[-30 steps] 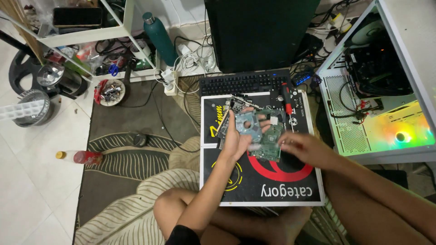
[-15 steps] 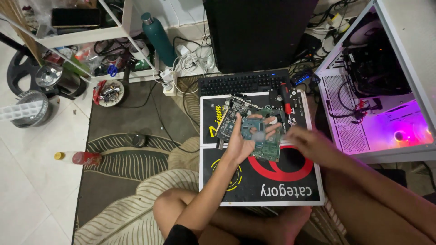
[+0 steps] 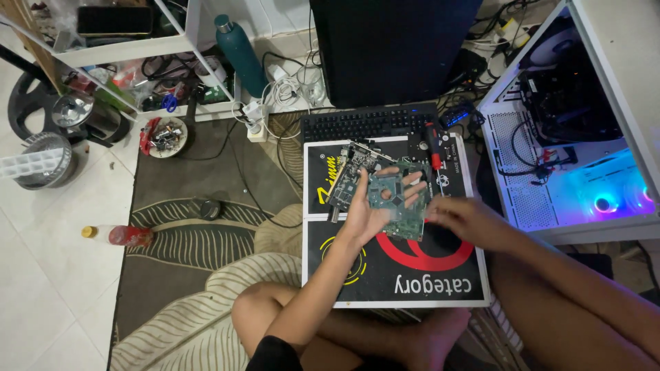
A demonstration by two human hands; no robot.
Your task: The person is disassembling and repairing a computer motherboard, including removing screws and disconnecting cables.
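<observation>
A green rectangular circuit board (image 3: 399,206) is held up in the left hand (image 3: 371,209), whose palm is seen beneath the board with the fingers (image 3: 412,184) curled over its far edge, so that the hand is clamped on it. The board is held just above a flat black cardboard box with red and yellow print (image 3: 385,275), which is laid on a patterned brown and cream rug (image 3: 199,240). The right hand (image 3: 464,216) is held loosely curled just beside the board's right edge; whether it is touching the board cannot be told. A second dark circuit board (image 3: 350,175) is laid on the box under the held one. A red-handled screwdriver (image 3: 433,148) is seen near the box's far edge, beside a black keyboard (image 3: 368,124). An open white computer case lit blue and pink inside (image 3: 584,178) is placed to the right.
</observation>
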